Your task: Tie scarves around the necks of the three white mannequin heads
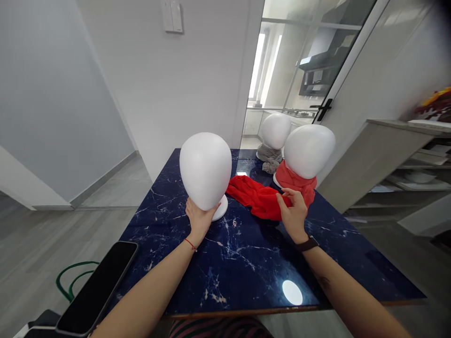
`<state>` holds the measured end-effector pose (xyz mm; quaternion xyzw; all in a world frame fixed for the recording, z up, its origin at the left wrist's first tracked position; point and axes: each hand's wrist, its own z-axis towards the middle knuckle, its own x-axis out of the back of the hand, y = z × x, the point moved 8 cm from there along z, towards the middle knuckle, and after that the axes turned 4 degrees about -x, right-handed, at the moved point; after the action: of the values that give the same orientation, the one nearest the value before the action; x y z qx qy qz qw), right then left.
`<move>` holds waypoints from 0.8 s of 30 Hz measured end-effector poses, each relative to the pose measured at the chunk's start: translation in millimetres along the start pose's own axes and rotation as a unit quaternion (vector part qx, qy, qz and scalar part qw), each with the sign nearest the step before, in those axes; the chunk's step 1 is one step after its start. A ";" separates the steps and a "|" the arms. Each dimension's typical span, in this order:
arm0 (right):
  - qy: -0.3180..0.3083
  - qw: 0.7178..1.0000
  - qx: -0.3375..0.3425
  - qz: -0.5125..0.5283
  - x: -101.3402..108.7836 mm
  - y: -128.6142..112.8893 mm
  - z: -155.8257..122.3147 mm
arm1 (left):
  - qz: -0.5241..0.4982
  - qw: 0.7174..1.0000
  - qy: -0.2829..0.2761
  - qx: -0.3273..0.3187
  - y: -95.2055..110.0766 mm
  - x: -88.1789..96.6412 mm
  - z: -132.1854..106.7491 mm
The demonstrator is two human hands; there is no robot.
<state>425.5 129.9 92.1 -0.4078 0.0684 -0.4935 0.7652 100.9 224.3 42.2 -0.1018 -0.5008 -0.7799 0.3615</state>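
Room: we look down on a dark blue marbled table point(246, 263) set against a white wall, with a glass door point(310, 61) behind it and open shelves point(405, 155) to the right.
Head view, left side: our left hand point(199, 220) is clenched around the neck of the near head point(206, 169), a bare white foam form standing upright on its round base point(222, 210).
Head view, right side: our right hand point(294, 213) pinches a fold of the red scarf point(257, 197) between thumb and fingers point(287, 193).
Scarf: it lies bunched on the table between the two front forms. One end is wound about the neck of the far head point(308, 150). The loose end reaches almost to the near head's base.
Behind: a third head point(276, 130) wears a grey scarf point(269, 158) at the far edge.
Edge: a phone point(97, 286) juts out at the lower left.
Step in hand: we judge this to be steadying the bare form while taking hold of the cloth.
Next move: bringing the scarf across would call for the wound end to come free of the far head without tipping it, and for a firm left grip, as foam is light.
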 end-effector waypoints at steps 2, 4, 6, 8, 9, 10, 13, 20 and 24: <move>-0.001 1.000 0.011 -0.005 0.4 -4.6 -1.2 | -0.004 1.000 -0.009 -0.004 -0.3 -1.3 -0.7; -0.024 0.999 0.016 -0.015 -5.1 -4.3 -2.3 | -0.006 1.000 -0.008 -0.008 0.0 -0.7 -1.0; -0.060 0.997 0.012 -0.049 -14.4 2.6 -3.1 | -0.006 1.000 -0.002 -0.008 0.4 1.1 -1.3; -0.106 0.988 -0.009 -0.111 -25.1 17.0 -4.2 | -0.002 1.000 0.004 -0.004 1.0 3.0 -1.8; -0.133 0.981 -0.026 -0.142 -30.0 26.0 -4.9 | 0.001 1.000 0.005 -0.003 1.7 3.7 -2.0; -0.156 0.972 -0.044 -0.167 -33.7 35.0 -5.6 | 0.005 1.000 0.006 -0.004 2.7 4.2 -2.1; -0.175 0.966 -0.085 -0.169 -33.7 50.6 -4.2 | 0.008 1.000 0.009 -0.011 6.3 4.8 -1.3; 0.020 0.997 -0.070 0.035 8.6 27.9 11.2 | -0.048 0.998 -0.013 0.045 1.8 16.6 -24.3; 0.161 0.984 -0.058 0.036 35.5 21.0 5.0 | -0.099 0.994 0.006 0.053 13.9 51.3 -65.7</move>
<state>460.6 107.7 91.5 -0.3636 0.2343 -0.5199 0.7366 86.7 141.2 47.3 -0.0273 -0.5469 -0.7847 0.2905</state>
